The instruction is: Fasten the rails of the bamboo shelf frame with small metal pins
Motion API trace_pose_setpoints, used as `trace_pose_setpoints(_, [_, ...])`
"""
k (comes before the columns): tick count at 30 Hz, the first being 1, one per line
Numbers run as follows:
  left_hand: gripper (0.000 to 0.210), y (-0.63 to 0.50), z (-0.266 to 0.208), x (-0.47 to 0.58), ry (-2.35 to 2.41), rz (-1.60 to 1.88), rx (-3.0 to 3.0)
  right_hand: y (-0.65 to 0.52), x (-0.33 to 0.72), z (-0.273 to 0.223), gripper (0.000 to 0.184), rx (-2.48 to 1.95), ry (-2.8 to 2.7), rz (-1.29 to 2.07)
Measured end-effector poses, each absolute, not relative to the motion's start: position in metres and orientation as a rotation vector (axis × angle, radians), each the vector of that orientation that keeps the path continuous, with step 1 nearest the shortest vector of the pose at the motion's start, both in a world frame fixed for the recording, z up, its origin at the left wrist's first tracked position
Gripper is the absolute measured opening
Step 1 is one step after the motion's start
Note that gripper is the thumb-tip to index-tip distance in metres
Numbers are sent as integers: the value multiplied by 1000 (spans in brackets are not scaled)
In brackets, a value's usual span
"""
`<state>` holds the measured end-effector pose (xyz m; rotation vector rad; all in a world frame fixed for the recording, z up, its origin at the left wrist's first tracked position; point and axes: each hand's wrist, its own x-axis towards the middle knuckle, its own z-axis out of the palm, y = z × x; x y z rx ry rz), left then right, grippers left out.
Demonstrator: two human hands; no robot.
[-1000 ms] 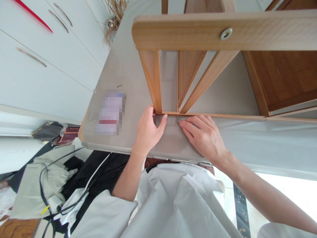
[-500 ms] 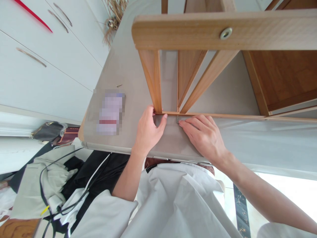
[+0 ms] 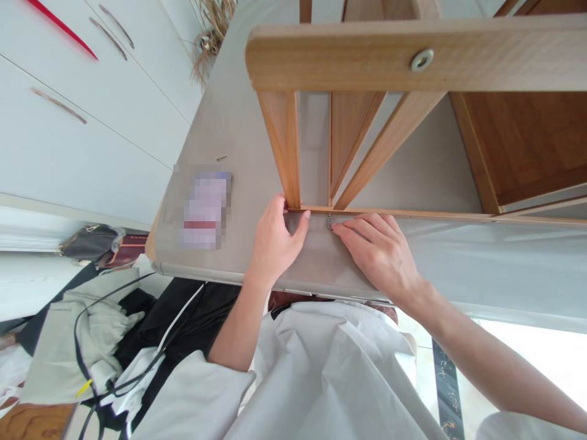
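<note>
A wooden frame (image 3: 321, 58) with slats and crosspieces stands on the grey-covered table. My left hand (image 3: 277, 238) is closed around the left end of its near lower rail (image 3: 413, 214), with the thumb on the near side and fingers behind. Just right of it, my right hand (image 3: 378, 244) pinches a small bent metal hex key (image 3: 329, 223) between the fingertips. The key's tip meets the rail's near face below a crosspiece; the bolt there is too small to make out. A round metal fitting (image 3: 422, 60) sits in the upper rail.
On the table's left part lie a blurred flat packet (image 3: 204, 211) and a small screw (image 3: 221, 158). White cabinets (image 3: 92, 146) stand to the left. Clothes (image 3: 77, 336), a bag (image 3: 89, 242) and cables (image 3: 160, 348) lie below the table's left edge.
Both hands keep their places on the rail. The hex key shows slightly more clearly at my right fingertips, and the view of the frame has shifted a little.
</note>
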<state>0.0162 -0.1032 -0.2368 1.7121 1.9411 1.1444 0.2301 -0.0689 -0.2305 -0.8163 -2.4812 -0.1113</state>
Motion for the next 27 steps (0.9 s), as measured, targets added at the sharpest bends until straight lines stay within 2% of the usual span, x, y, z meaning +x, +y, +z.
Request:
trace_pose_setpoints(11, [24, -103, -234, 17, 1937, 1147, 1715, -69, 230, -228, 25, -827, -2502, -215])
trace_pose_setpoints(27, [24, -103, -235, 17, 1933, 1139, 1706, -69, 228, -226, 25, -829, -2493, -230])
